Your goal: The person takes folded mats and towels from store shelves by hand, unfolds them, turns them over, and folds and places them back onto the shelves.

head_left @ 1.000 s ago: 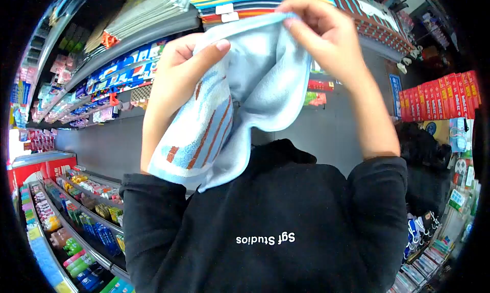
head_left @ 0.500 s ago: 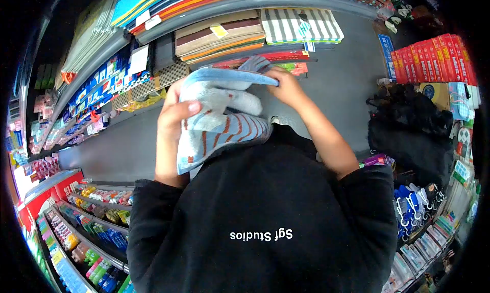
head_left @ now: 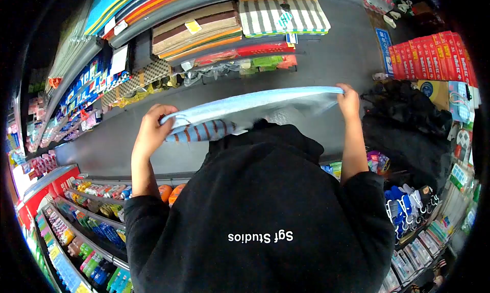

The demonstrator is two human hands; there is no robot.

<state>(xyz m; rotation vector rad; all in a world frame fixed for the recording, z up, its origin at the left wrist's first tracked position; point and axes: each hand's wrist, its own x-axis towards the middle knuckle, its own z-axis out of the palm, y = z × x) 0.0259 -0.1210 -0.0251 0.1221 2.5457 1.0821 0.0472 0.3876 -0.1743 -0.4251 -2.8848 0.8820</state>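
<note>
A light blue and white towel (head_left: 255, 100) is stretched nearly straight in front of my chest, its upper edge running between both hands. My left hand (head_left: 154, 125) pinches one end of that edge, fingers closed over it. At the other end, my right hand (head_left: 349, 101) grips the corner and sits slightly higher. Below the edge, near my left hand, hangs a grey-blue part with brown stripes. Toward the right, the hanging cloth is blurred by motion, so its lower part is hard to make out.
Ahead is a shelf with brown folded towels (head_left: 196, 30) and grey-and-white striped towels (head_left: 286, 17). Red boxes (head_left: 431, 57) stand at the right, above a black heap (head_left: 408, 124). Racks of bottles (head_left: 97, 237) fill the lower left. Grey floor (head_left: 112, 152) lies beneath my arms.
My hands have moved apart, the right one outward to the right and the left one to the left and lower. The towel went from bunched folds to a long taut edge.
</note>
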